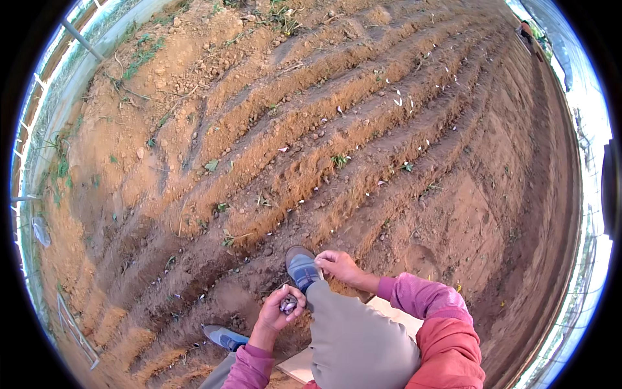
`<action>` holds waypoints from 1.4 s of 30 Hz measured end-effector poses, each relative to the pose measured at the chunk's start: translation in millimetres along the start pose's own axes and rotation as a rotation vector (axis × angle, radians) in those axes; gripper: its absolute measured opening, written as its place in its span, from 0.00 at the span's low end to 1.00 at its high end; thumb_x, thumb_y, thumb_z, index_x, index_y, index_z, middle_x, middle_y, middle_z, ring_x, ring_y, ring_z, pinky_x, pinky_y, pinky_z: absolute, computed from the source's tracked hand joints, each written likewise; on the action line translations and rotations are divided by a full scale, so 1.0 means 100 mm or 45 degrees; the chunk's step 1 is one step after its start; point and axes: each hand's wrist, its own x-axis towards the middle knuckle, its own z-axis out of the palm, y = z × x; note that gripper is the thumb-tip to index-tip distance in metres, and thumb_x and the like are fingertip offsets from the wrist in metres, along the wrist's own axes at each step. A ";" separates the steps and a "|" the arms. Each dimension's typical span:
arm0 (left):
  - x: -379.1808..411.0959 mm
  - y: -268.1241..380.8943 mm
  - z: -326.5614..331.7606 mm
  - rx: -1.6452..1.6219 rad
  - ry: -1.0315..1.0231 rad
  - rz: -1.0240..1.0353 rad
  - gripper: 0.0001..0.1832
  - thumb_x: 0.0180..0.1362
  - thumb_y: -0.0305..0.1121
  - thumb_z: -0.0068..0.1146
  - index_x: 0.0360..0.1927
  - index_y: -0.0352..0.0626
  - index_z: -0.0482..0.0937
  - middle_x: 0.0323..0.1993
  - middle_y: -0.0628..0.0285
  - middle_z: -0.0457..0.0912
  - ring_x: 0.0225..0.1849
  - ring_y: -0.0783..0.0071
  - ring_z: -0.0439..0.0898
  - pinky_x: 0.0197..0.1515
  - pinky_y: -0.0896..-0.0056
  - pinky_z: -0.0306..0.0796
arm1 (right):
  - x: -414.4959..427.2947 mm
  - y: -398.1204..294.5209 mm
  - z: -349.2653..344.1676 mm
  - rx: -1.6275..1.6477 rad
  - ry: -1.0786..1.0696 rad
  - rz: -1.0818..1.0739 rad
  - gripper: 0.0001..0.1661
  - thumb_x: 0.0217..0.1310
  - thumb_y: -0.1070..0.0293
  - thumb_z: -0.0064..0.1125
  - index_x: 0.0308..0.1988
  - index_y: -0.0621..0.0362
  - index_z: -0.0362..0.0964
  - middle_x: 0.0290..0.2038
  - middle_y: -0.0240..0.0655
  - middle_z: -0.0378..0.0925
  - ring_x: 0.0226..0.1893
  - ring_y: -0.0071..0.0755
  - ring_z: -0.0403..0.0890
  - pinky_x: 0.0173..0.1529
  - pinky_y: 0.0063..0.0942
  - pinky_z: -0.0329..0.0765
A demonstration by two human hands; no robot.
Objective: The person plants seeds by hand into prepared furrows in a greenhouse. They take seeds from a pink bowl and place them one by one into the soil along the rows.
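Note:
Cupped in my left hand [279, 309] is a small heap of purplish garlic cloves [288, 304]. My right hand [340, 267] hangs just over my shoe [301, 266], thumb and fingertips drawn together. Whether a clove is pinched between them is too small to tell. Under both hands lies loose reddish-brown soil, cut into long furrows [272, 167]. Pale cloves, such as one clove [283, 149] and another clove [339, 110], are scattered along several furrows, spaced apart.
A flat pale board [297, 365] lies beneath my bent leg. My other shoe [224, 336] stands among the furrows at left. Green weeds [340, 160] dot the soil. A metal frame [77, 330] lies at lower left. Another person [526, 30] is far off at upper right.

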 end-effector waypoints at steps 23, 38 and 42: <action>0.08 -0.02 0.04 -0.106 -0.018 0.016 0.11 0.62 0.31 0.51 0.38 0.32 0.78 0.37 0.45 0.80 0.25 0.67 0.78 0.19 0.78 0.67 | -0.04 -0.05 -0.05 0.057 0.052 0.116 0.12 0.64 0.65 0.59 0.42 0.61 0.78 0.29 0.23 0.76 0.27 0.12 0.71 0.33 0.15 0.70; 0.01 -0.06 0.00 -0.017 0.112 0.030 0.22 0.72 0.46 0.42 0.24 0.43 0.69 0.18 0.66 0.67 0.15 0.80 0.65 0.11 0.82 0.56 | -0.02 -0.01 0.03 0.054 0.022 0.140 0.08 0.65 0.67 0.59 0.40 0.60 0.77 0.28 0.24 0.76 0.24 0.11 0.69 0.27 0.13 0.65; -0.02 -0.11 -0.10 -0.047 0.054 0.049 0.22 0.72 0.46 0.42 0.26 0.43 0.72 0.17 0.67 0.67 0.13 0.80 0.65 0.12 0.81 0.56 | 0.05 -0.20 0.18 0.048 -0.047 -0.002 0.08 0.65 0.66 0.60 0.39 0.60 0.77 0.25 0.22 0.72 0.23 0.11 0.68 0.26 0.13 0.64</action>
